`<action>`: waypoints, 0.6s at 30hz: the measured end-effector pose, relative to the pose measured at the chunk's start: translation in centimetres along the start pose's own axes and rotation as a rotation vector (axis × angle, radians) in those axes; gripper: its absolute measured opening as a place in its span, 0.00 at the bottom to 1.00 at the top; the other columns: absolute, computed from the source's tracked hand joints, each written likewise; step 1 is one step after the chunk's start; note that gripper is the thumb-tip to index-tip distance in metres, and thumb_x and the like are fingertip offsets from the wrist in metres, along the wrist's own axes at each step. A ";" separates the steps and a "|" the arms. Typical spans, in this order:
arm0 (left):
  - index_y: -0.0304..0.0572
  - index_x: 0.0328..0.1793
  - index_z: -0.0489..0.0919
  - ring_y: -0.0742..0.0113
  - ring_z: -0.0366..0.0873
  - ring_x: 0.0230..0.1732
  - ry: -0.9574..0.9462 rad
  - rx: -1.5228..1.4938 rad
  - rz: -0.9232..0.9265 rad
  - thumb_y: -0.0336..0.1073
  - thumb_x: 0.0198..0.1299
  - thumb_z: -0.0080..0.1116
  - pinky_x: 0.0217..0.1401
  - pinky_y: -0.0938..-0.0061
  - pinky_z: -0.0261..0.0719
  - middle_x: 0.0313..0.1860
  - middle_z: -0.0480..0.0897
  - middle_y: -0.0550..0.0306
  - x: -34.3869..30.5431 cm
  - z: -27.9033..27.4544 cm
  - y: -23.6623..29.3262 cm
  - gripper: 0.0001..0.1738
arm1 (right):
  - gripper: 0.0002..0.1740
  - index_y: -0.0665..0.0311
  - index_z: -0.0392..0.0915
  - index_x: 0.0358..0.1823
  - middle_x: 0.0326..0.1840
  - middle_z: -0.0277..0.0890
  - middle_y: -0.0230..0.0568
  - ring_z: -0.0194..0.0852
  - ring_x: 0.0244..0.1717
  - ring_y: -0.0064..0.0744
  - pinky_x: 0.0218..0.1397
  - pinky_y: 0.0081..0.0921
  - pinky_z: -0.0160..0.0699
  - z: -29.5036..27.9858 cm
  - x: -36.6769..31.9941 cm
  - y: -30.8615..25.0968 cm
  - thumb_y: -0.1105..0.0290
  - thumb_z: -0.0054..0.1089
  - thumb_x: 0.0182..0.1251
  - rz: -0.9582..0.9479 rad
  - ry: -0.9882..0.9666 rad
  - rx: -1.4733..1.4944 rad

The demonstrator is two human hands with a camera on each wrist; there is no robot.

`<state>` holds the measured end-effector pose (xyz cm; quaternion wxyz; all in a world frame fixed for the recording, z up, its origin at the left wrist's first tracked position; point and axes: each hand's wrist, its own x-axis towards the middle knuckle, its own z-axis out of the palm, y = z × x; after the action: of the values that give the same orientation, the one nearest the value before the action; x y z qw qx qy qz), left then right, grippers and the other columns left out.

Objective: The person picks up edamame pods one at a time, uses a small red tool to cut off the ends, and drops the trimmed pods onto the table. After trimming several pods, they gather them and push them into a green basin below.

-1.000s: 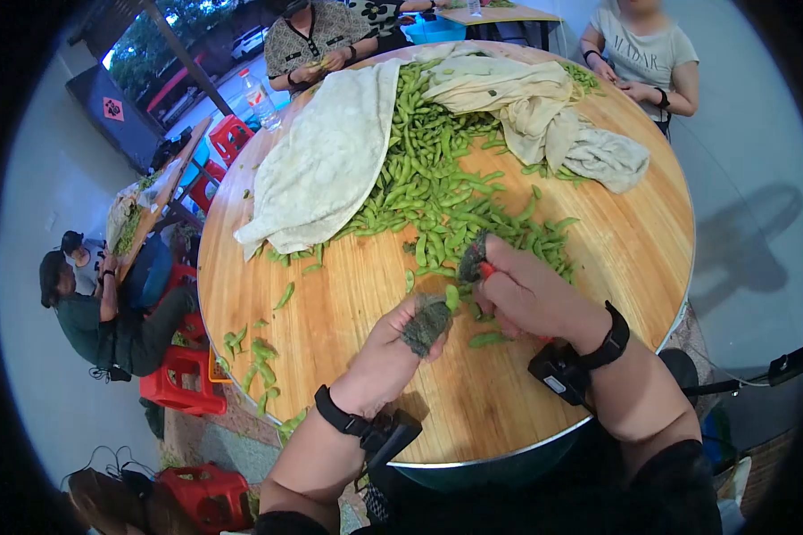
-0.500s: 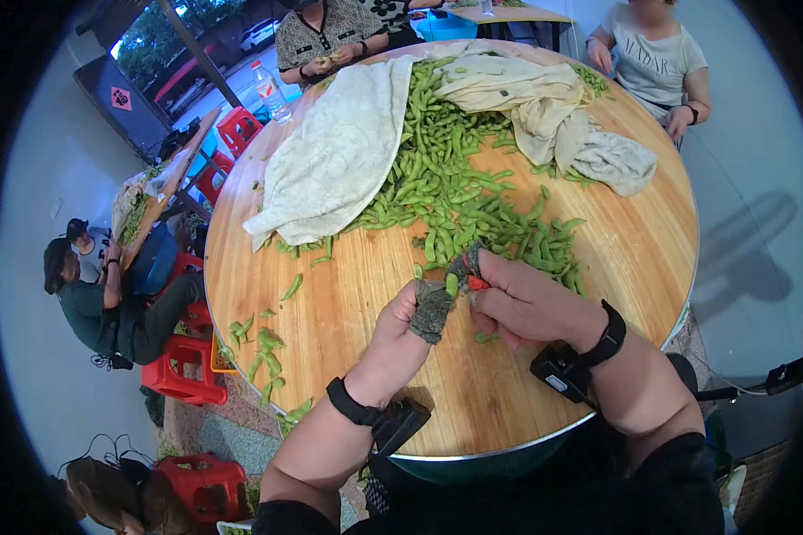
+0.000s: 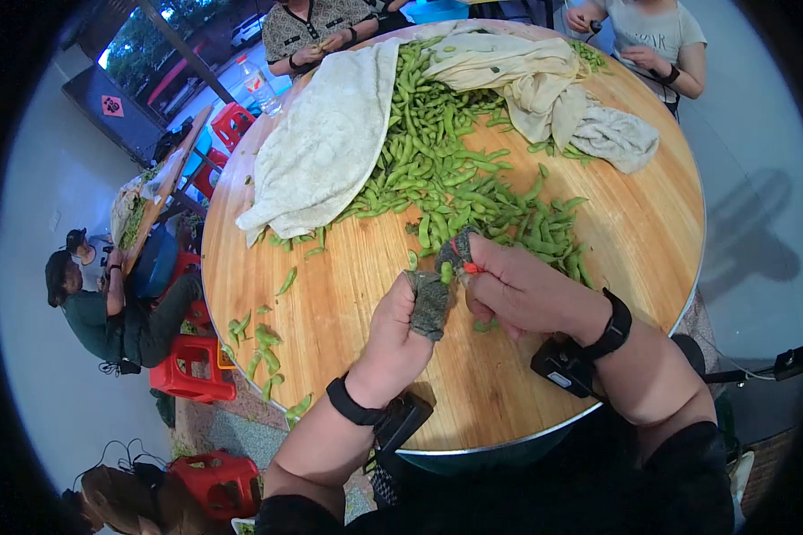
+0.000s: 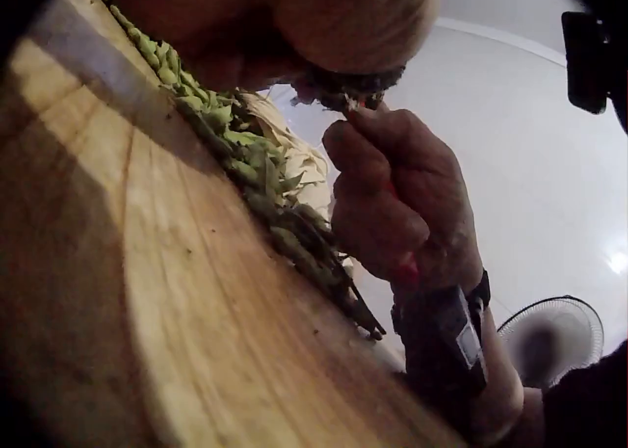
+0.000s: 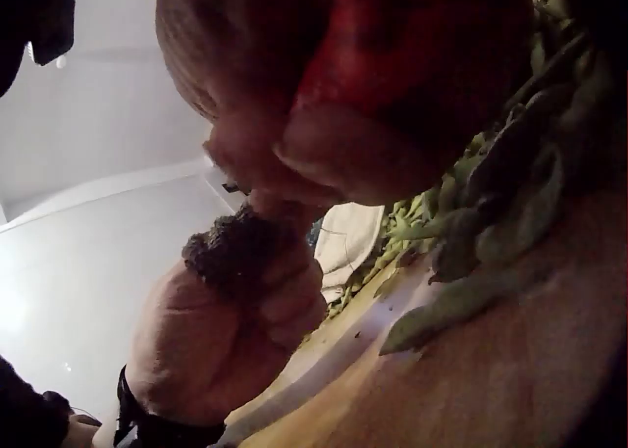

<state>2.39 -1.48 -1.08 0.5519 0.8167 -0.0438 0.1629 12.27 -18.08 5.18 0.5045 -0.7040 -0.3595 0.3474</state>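
My left hand (image 3: 400, 325), with a dark knitted wrap (image 3: 430, 306) on its thumb, pinches a green soybean pod (image 3: 445, 272). Close against it is my right hand (image 3: 522, 283), which grips a red-handled tool (image 3: 473, 267); most of the tool is hidden in the fist. Another dark wrap (image 3: 455, 251) covers a finger of that hand. The fingertips of both hands meet at the pod, low over the near part of the table. In the left wrist view the right hand (image 4: 397, 193) is curled, with red showing at its lower side.
A heap of soybean pods (image 3: 437, 169) covers the middle of the round wooden table (image 3: 330, 330), partly under a white towel (image 3: 326, 147) and a cream cloth (image 3: 500, 67). Loose pods (image 3: 266, 352) lie at the left edge. A water bottle (image 3: 257, 87) stands behind. People sit around.
My hands, apart one second ago, have come together at the pod. The right hand has moved left toward the left thumb. The seated person at the far right has raised a hand.
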 end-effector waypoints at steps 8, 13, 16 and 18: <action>0.42 0.44 0.73 0.74 0.63 0.27 -0.300 -1.226 -0.508 0.35 0.66 0.50 0.30 0.81 0.61 0.28 0.70 0.66 -0.1 -1.1 3.0 0.06 | 0.07 0.59 0.66 0.43 0.20 0.66 0.31 0.62 0.12 0.17 0.12 0.13 0.60 -0.1 -0.6 0.0 0.70 0.39 0.67 0.016 -0.221 0.544; 0.43 0.42 0.74 0.80 0.65 0.29 0.133 -0.557 -0.243 0.31 0.63 0.55 0.33 0.84 0.64 0.29 0.71 0.69 0.1 -0.1 2.0 0.04 | 0.06 0.60 0.66 0.42 0.19 0.68 0.35 0.67 0.13 0.28 0.16 0.22 0.66 -0.2 -0.4 -0.1 0.71 0.42 0.66 -0.051 0.064 0.272; 0.44 0.40 0.74 0.85 0.64 0.29 0.137 -0.398 -0.169 0.28 0.60 0.58 0.33 0.87 0.65 0.29 0.70 0.72 0.0 -0.7 2.4 0.04 | 0.06 0.62 0.64 0.40 0.19 0.68 0.47 0.72 0.19 0.47 0.22 0.34 0.71 0.5 0.3 1.8 0.71 0.47 0.63 -0.416 0.322 -0.288; 0.44 0.37 0.74 0.85 0.64 0.29 0.043 -0.336 -0.184 0.27 0.59 0.58 0.31 0.87 0.65 0.29 0.70 0.72 -0.3 -1.0 2.2 0.04 | 0.07 0.62 0.63 0.39 0.20 0.69 0.50 0.73 0.23 0.53 0.25 0.38 0.71 1.0 0.2 1.9 0.71 0.49 0.62 -0.418 0.285 -0.341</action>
<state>1.37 -1.48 1.11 0.6938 0.7099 0.0162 0.1198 11.78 -17.86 3.09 0.4851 -0.7310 -0.4751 0.0685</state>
